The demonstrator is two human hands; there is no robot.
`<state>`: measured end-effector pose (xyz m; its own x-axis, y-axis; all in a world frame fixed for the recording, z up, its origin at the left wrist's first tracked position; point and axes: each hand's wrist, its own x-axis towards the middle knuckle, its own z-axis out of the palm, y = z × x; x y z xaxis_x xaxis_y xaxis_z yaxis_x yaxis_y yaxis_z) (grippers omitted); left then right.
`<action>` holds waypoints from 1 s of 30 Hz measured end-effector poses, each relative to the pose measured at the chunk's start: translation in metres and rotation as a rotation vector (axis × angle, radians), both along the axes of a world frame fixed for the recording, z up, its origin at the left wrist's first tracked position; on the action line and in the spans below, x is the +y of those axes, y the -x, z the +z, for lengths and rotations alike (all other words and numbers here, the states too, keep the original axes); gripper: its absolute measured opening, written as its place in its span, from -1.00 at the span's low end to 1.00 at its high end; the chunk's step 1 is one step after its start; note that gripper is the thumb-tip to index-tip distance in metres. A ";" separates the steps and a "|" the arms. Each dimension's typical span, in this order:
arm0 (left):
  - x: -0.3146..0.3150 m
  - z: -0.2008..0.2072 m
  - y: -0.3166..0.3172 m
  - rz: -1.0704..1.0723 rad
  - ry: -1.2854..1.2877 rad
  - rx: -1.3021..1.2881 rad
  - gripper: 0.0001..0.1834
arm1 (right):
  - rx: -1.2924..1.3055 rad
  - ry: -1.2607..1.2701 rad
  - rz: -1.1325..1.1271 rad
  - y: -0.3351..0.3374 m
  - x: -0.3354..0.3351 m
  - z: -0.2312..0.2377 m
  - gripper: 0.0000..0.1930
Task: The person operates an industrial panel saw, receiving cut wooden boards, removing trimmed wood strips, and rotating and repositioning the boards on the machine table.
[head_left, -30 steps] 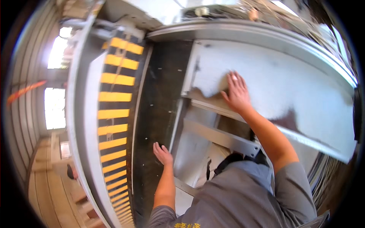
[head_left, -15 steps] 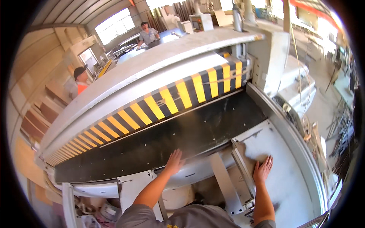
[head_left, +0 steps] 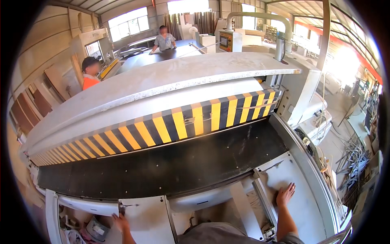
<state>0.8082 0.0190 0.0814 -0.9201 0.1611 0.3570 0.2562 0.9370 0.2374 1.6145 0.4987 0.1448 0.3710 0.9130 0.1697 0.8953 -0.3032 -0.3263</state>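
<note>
My right hand [head_left: 285,194] lies flat, fingers stretched out, on the grey-white right-hand support table [head_left: 302,211] of a large saw-like machine. At the left edge of a smaller grey-white support plate [head_left: 148,219] is my left hand [head_left: 121,222], its fingers apart and nothing in them; whether it presses on the edge I cannot tell. Ahead of both hands stretches the machine's black bed [head_left: 162,171], dotted with small pale studs. Above the bed runs a beam with yellow and black stripes [head_left: 178,124], under a long dusty grey cover [head_left: 162,83].
Behind the machine, one person [head_left: 164,40] stands at a dark panel [head_left: 162,56], and another in orange [head_left: 90,73] is at the left. A control box [head_left: 226,40] stands at the back. Thin scrap strips [head_left: 357,162] lie on the right floor. A bucket-like container [head_left: 96,229] sits below left.
My left hand has moved left and nearer, from the black bed's front edge to the left plate's edge. My right hand stays on its table. The view has tilted up.
</note>
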 end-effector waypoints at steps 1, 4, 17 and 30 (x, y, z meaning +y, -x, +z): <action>0.002 -0.001 0.004 -0.010 -0.004 -0.006 -0.47 | 0.014 0.047 -0.074 -0.001 0.009 -0.001 -0.21; 0.024 0.029 0.002 0.010 -0.077 -0.404 -0.34 | 0.010 0.235 -0.321 -0.009 0.031 -0.021 -0.18; 0.058 0.035 0.020 0.120 -0.028 -0.445 -0.12 | 0.005 0.270 -0.405 0.039 0.043 0.019 -0.19; 0.073 0.058 0.002 0.151 -0.006 -0.380 -0.14 | -0.001 0.270 -0.433 0.049 0.041 0.037 -0.22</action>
